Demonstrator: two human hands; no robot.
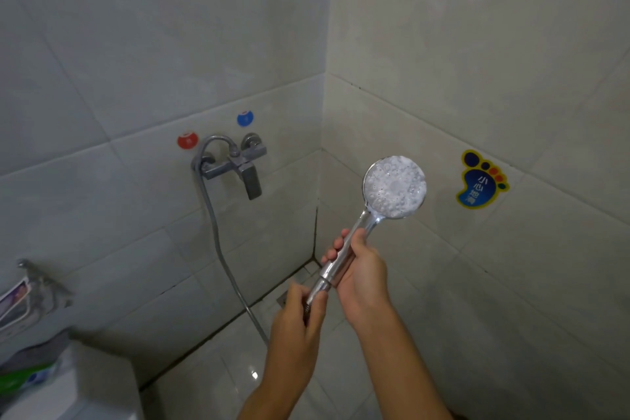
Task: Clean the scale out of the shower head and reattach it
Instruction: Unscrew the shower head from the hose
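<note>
A chrome shower head (394, 186) points up and to the right, its round face covered in white foam or scale. My right hand (358, 269) is wrapped around its handle. Just below, my left hand (300, 312) is closed on the metal nut where the grey hose (218, 242) meets the handle. The hose loops down from the wall faucet (238, 165) and runs behind my left forearm.
Red (187, 140) and blue (245, 118) round markers sit on the tiled wall above the faucet. A blue foot-shaped sticker (479, 181) is on the right wall. A floor drain (284, 298) lies in the corner. A toilet tank (85, 389) and a wire rack (30, 293) are at the left.
</note>
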